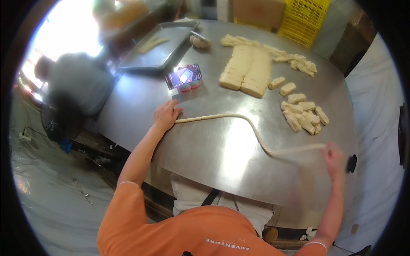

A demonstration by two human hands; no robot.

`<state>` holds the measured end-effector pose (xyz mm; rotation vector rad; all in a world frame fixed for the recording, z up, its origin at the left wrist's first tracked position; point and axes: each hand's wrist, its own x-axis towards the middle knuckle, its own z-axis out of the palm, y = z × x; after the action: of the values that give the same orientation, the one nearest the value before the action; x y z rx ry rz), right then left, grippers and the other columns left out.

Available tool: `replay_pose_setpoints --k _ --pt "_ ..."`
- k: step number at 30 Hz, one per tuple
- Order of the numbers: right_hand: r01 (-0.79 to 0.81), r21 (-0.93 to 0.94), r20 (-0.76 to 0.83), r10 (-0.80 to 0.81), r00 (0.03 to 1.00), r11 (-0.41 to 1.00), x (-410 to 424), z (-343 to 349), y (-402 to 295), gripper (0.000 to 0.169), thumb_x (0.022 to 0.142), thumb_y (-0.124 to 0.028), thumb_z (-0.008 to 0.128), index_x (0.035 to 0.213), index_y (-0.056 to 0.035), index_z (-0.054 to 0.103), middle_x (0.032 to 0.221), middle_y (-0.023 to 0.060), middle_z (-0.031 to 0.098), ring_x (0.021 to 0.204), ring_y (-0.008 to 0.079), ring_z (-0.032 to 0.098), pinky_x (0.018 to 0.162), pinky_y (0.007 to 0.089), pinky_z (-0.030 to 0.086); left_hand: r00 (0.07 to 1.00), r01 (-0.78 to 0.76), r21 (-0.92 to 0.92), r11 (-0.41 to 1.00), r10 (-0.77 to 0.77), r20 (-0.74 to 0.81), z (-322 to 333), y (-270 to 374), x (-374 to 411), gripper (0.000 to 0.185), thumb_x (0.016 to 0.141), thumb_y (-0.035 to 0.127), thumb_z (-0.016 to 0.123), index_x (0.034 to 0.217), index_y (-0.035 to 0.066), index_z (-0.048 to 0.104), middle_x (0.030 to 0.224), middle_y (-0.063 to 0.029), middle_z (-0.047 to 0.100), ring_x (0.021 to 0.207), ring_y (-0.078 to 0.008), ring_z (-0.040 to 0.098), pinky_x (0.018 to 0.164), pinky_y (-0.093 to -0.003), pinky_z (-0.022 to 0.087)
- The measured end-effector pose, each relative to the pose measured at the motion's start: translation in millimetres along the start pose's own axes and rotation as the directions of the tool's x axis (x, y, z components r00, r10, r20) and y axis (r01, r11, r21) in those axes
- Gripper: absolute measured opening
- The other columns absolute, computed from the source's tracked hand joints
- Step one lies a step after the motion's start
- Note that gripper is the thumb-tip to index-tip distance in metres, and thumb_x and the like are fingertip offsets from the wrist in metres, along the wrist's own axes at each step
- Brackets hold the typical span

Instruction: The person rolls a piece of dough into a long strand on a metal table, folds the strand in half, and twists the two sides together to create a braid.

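Note:
A long twisted rope of dough [224, 115] curves across the metal table [205, 153]. My left hand [166, 114] rests at its left end, palm down; whether the fingers grip it or only press it is hidden. The other end is held in my right hand [333, 158], which is blurred and looks raised off the table near its right side. Beyond the rope lie two rows of sliced dough [246, 68], with a heap of short dough pieces [304, 112] to their right. Thin dough strips [298, 62] lie behind.
A smartphone [184, 76] leans on a pink support beyond my left hand. Farther back are a metal tray [153, 48] with dough sticks and another dough lump [200, 42] with an object on it. Yellow crates [304, 19] stand past the far edge. Someone's grey-clad body is at the left.

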<state>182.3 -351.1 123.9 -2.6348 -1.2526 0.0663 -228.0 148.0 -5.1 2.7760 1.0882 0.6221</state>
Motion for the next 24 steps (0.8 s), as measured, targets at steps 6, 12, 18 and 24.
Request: replay_pose_setpoints --k 6,12,18,24 --pt "0.372 0.059 0.512 -0.348 0.785 0.926 -83 -13 -28 0.024 0.081 -0.024 0.072 0.074 -0.0035 0.062 0.08 0.0169 0.069 0.071 0.0345 0.064 0.067 0.0465 0.049 0.972 -0.231 -0.14 0.963 0.233 -0.005 -28 42 -100 0.034 0.099 0.025 0.067 0.128 0.007 0.069 0.129 -0.0138 0.071 0.126 -0.0369 0.063 0.11 -0.0428 0.049" --pt "0.185 0.935 -0.291 0.359 0.887 0.302 -39 -65 106 0.019 0.097 -0.021 0.066 0.095 -0.0024 0.067 0.085 0.0065 0.07 0.077 0.0173 0.066 0.071 0.0352 0.048 0.722 0.498 -0.765 0.408 0.293 0.626 -47 46 -24 0.023 0.104 0.023 0.065 0.11 0.001 0.073 0.096 -0.002 0.07 0.087 -0.0116 0.064 0.078 -0.028 0.051" --pt "-0.383 -0.209 0.216 0.424 0.879 0.9 -134 6 302 0.042 0.106 -0.035 0.059 0.119 0.0042 0.065 0.098 0.0128 0.07 0.09 0.0254 0.062 0.082 0.041 0.051 0.934 0.256 -0.192 0.947 -0.191 0.302 -71 -67 -30 0.02 0.1 0.024 0.068 0.105 0.007 0.075 0.096 -0.0066 0.073 0.089 -0.0172 0.067 0.079 -0.0335 0.053" --pt "-0.402 0.002 -0.063 0.401 0.914 0.916 -28 -29 81 0.036 0.104 -0.034 0.06 0.112 -0.0002 0.07 0.094 0.0167 0.072 0.087 0.0272 0.067 0.083 0.0414 0.053 0.937 -0.196 0.247 0.949 0.256 -0.237 -3 -64 -2 0.022 0.098 0.029 0.068 0.106 0.01 0.075 0.116 -0.0071 0.076 0.105 -0.0324 0.071 0.092 -0.0443 0.054"
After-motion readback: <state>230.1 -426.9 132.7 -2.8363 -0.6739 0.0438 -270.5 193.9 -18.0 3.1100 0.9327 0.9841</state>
